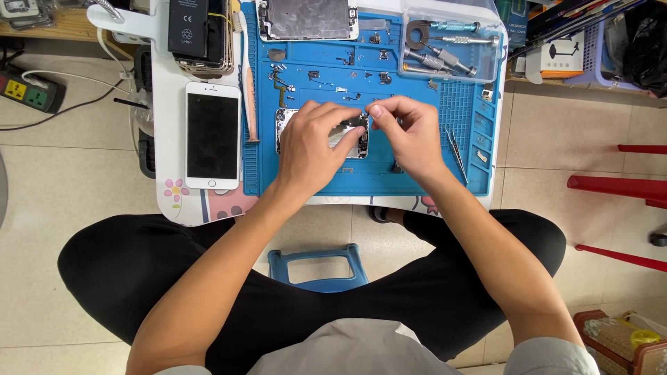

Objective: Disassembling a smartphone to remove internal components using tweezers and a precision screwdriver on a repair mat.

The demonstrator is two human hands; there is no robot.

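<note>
An opened phone housing (357, 144) lies in the middle of the blue repair mat (417, 177). My left hand (310, 147) rests over the housing, its fingertips pressing on the inner parts near the top edge. My right hand (410, 135) is beside it, thumb and forefinger pinched together just above the housing's upper right corner; whatever it pinches is too small to make out. Both hands hide most of the housing.
A white phone screen (212, 135) lies left of the mat beside an orange pry tool (249, 83). A black battery (188, 28), a metal phone plate (307, 19), a clear tray of screwdrivers (448, 45), tweezers (456, 154) and small loose parts surround the hands. A blue stool (318, 266) sits below.
</note>
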